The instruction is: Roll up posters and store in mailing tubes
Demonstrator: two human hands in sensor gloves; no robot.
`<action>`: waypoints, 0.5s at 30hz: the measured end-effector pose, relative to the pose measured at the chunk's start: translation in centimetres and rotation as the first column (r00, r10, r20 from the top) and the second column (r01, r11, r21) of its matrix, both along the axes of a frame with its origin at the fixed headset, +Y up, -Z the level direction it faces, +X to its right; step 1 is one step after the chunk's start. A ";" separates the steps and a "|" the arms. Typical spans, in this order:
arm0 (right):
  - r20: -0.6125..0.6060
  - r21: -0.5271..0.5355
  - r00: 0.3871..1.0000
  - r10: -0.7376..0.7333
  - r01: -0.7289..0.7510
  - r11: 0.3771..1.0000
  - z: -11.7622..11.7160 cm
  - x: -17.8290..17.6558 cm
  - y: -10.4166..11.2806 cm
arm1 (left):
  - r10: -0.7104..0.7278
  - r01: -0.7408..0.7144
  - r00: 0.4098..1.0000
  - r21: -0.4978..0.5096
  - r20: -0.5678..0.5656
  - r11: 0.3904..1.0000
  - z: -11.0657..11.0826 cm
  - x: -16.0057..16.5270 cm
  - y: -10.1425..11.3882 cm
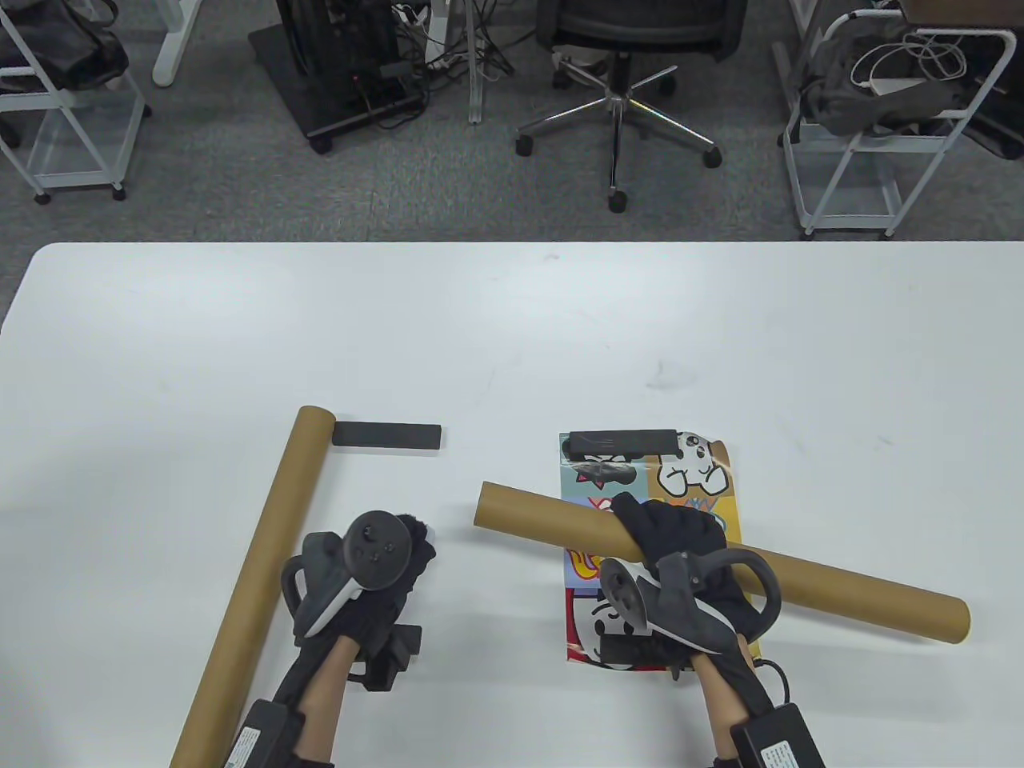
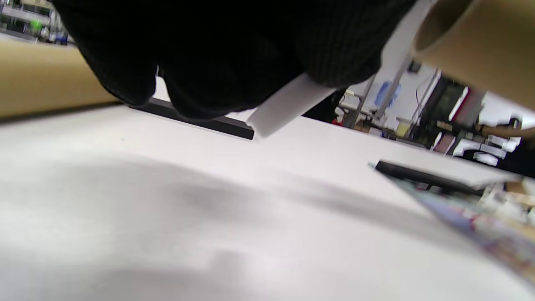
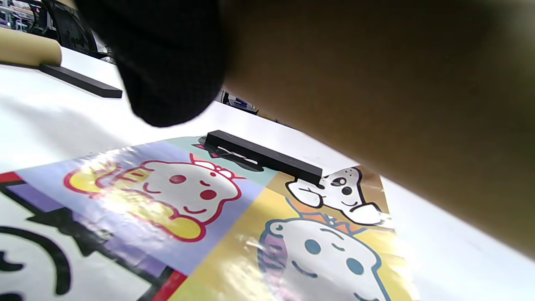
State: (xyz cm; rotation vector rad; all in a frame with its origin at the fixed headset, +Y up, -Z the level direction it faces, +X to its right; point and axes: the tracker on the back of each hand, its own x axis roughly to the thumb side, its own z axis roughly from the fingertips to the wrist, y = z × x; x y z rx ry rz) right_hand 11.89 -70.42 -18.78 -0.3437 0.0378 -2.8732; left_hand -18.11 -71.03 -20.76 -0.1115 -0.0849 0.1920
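Lying diagonally at far left of the bench (image 1: 160,336): one cardboard mailing tube (image 1: 264,560), far end touching a black weight bar (image 1: 386,436). Just right of it, left hand (image 1: 376,576) low over the bench, fingers curled round a small white piece (image 2: 288,104); identity of piece unclear, possibly an end cap. Second mailing tube (image 1: 840,588) clamped near its middle in right hand (image 1: 672,552), fingers wrapped round it, tube held across and apparently above the cartoon poster (image 1: 704,480), open end pointing left toward the other hand. Poster flat, not yet rolled, pinned at its far edge by a second black bar (image 1: 620,442); near edge largely hidden by the glove, a dark object there, likely a third bar.

Risks, judged:
- Long unsupported right end of held tube swinging down, striking poster, creasing glossy sheet.
- Tube dragged across poster, knocking far bar off; freed edge then able to curl or skate.
- Poster rolled with bars left on: kinked, skewed roll, too wide for the tube mouth.
- White piece slipping from the left hand.
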 end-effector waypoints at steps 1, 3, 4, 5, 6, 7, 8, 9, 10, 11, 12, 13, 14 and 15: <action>0.003 -0.003 1.000 0.002 -0.002 1.000 0.0 0.0 0.0 | -0.052 0.052 0.999 0.001 0.014 0.999 0.0 0.4 -0.1; 0.009 -0.004 1.000 0.005 -0.005 1.000 0.0 0.1 0.0 | -0.186 0.186 0.981 0.008 0.047 0.982 0.2 1.2 -0.6; 0.013 -0.007 1.000 0.006 -0.006 1.000 0.0 0.1 0.1 | -0.253 0.252 0.966 0.020 0.060 0.967 0.2 1.6 -0.9; 0.017 -0.013 1.000 0.006 -0.006 1.000 -0.1 0.2 0.1 | -0.315 0.314 0.946 0.021 0.080 0.949 0.2 1.9 -1.1; 0.022 -0.019 1.000 0.006 -0.006 1.000 -0.1 0.2 0.1 | -0.375 0.375 0.922 0.019 0.095 0.927 0.2 2.3 -1.5; 0.024 -0.022 1.000 0.007 -0.006 1.000 -0.1 0.3 0.0 | -0.401 0.401 0.910 0.022 0.100 0.916 0.2 2.4 -1.7; 0.026 -0.024 1.000 0.007 -0.007 1.000 -0.1 0.3 0.0 | -0.440 0.440 0.891 0.025 0.108 0.898 0.2 2.6 -1.8; 0.028 -0.022 1.000 0.007 -0.006 1.000 -0.1 0.4 0.0 | -0.461 0.462 0.880 0.026 0.116 0.887 0.2 2.7 -1.9; 0.030 -0.022 1.000 0.006 -0.006 1.000 -0.1 0.4 0.0 | -0.468 0.468 0.876 0.025 0.120 0.883 0.3 2.8 -2.0; 0.034 -0.027 0.999 0.005 -0.004 1.000 -0.2 0.5 0.0 | -0.472 0.473 0.873 0.021 0.126 0.881 0.3 2.8 -2.2; 0.037 -0.030 0.999 0.004 -0.003 1.000 -0.2 0.5 0.1 | -0.472 0.474 0.872 0.016 0.129 0.880 0.2 2.8 -2.2; 0.038 -0.031 0.999 0.004 -0.003 1.000 -0.2 0.5 0.0 | -0.469 0.472 0.873 0.009 0.133 0.882 0.2 2.8 -2.3; 0.040 -0.034 0.999 0.003 -0.002 0.999 -0.2 0.5 0.1 | -0.465 0.469 0.875 0.002 0.136 0.883 0.2 2.8 -2.5; 0.041 -0.036 0.999 0.002 0.000 0.999 -0.2 0.5 0.1 | -0.468 0.474 0.873 -0.004 0.138 0.881 0.2 2.8 -2.6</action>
